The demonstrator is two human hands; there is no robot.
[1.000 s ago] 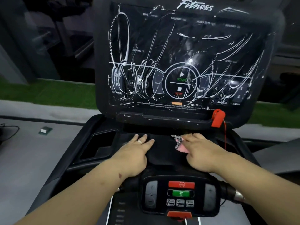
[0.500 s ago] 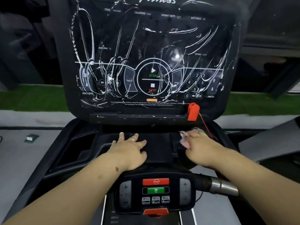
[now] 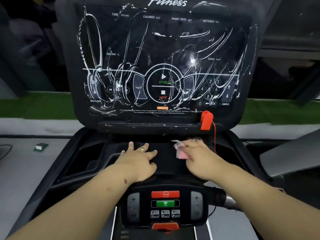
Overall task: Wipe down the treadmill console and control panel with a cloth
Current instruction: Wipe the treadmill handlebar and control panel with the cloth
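Atop the console [image 3: 245,108], "Fitness" lettering [image 3: 167,2]

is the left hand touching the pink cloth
Apart. The head view shows the left hand flat on the black tray, with bare black surface between it and the pink cloth in the right hand.

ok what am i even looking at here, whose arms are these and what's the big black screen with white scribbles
There is only one view here, from a camera worn on a person's head, looking forward and down, so the arms are that person's own. The big black panel is a treadmill console; the white lines are streaks smeared over its glass. A red safety clip hangs at its lower right edge. The left hand rests flat, fingers straight, on the black shelf under the screen. The right hand holds a small pink cloth against that shelf. Nearest the camera sits a small control panel with red and green buttons.
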